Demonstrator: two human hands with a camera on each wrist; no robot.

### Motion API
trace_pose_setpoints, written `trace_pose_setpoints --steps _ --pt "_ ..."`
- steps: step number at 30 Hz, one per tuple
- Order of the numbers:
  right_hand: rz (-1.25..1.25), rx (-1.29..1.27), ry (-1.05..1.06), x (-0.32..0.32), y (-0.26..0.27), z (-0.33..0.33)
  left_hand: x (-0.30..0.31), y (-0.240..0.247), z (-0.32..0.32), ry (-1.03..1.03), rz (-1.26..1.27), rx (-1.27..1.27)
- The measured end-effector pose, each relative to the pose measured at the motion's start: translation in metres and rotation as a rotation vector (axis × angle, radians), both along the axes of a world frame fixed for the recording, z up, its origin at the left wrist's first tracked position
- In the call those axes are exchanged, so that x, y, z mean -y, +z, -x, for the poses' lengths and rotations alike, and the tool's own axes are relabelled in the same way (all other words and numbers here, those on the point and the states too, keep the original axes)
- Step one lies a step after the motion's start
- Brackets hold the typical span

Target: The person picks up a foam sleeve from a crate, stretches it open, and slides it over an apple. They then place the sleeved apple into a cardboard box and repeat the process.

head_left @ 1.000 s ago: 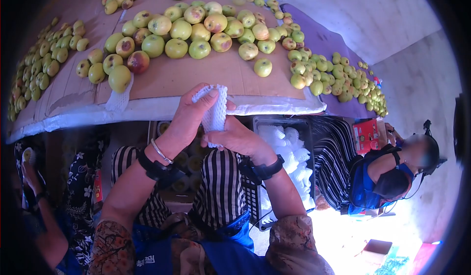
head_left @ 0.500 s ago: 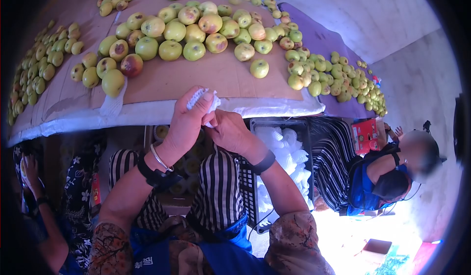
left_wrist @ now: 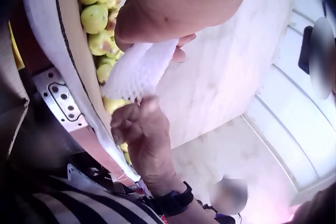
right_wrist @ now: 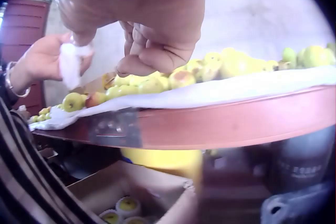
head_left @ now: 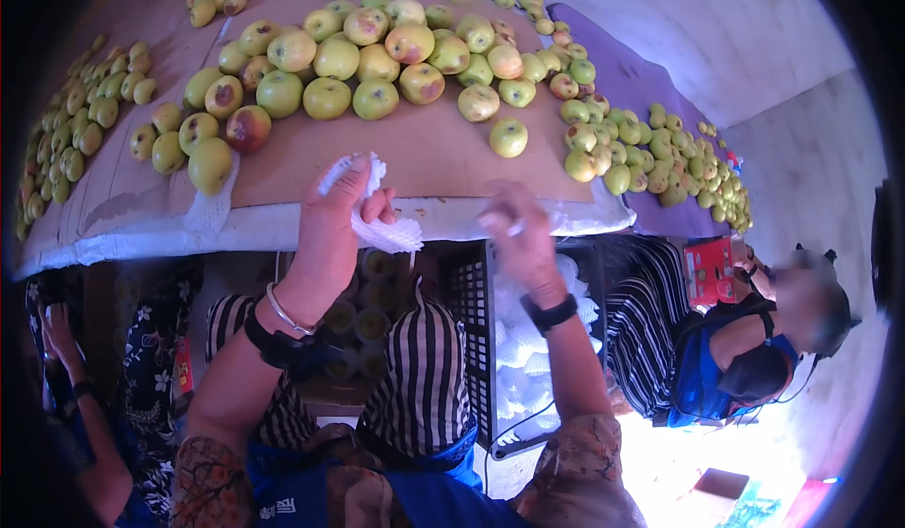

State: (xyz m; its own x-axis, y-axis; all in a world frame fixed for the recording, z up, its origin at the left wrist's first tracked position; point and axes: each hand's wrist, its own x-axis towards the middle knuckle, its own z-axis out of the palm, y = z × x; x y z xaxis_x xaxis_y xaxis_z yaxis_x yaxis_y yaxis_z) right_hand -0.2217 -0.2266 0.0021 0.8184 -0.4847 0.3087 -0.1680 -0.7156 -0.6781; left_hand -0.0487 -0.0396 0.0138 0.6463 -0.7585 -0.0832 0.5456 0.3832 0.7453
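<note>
R hand (head_left: 517, 231) off foam net (head_left: 386, 234) | L hand (head_left: 330, 222) grips it | wrist cam: R curled, prob. empty

Ahead of us apples (head_left: 377, 99) lie spread on the cardboard (head_left: 415, 156) atop the table (head_left: 141, 231); at its near edge our left hand (head_left: 330, 219) holds a foam net (head_left: 386, 234), our right hand (head_left: 518, 234) apart to the right, above the crate (head_left: 471, 292) under the table

1 white foam net sleeve (head_left: 379, 224), soft and meshed, hangs crumpled and partly stretched open, pinched in the left hand (head_left: 330, 231) in the air just before the table (head_left: 141, 231) edge.
</note>
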Motion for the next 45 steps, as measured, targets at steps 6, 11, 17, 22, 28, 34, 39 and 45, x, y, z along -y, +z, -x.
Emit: trace_pose_setpoints --steps 6,11,17,22,28,34,39,45 --pt "0.439 0.068 -0.663 0.147 -0.037 0.019 0.004 -0.007 -0.001 -0.024 -0.062 -0.051" --pt "0.501 -0.290 -0.922 0.186 -0.039 0.001 0.004 -0.005 -0.003 -0.053 -0.085 -0.041" --pt "0.463 -0.526 -1.008 0.190 -0.028 -0.027 0.002 -0.004 -0.005 -0.083 -0.124 -0.041" --pt "0.644 -0.490 -0.933 0.188 -0.028 -0.026 0.003 -0.004 -0.003 -0.086 -0.135 -0.032" --pt "0.520 -0.030 -0.743 0.186 -0.035 -0.025 0.003 -0.008 -0.005 -0.082 -0.104 -0.035" --pt "-0.735 0.704 -0.360 0.115 0.008 -0.036 0.006 -0.009 0.000 -0.131 -0.025 -0.123" --pt "-1.322 0.536 0.112 0.047 0.015 -0.039 0.005 -0.007 0.006 -0.164 -0.019 0.000" --pt "-1.285 0.257 0.262 -0.031 0.033 -0.072 0.001 -0.002 0.002 0.019 -0.037 0.147"
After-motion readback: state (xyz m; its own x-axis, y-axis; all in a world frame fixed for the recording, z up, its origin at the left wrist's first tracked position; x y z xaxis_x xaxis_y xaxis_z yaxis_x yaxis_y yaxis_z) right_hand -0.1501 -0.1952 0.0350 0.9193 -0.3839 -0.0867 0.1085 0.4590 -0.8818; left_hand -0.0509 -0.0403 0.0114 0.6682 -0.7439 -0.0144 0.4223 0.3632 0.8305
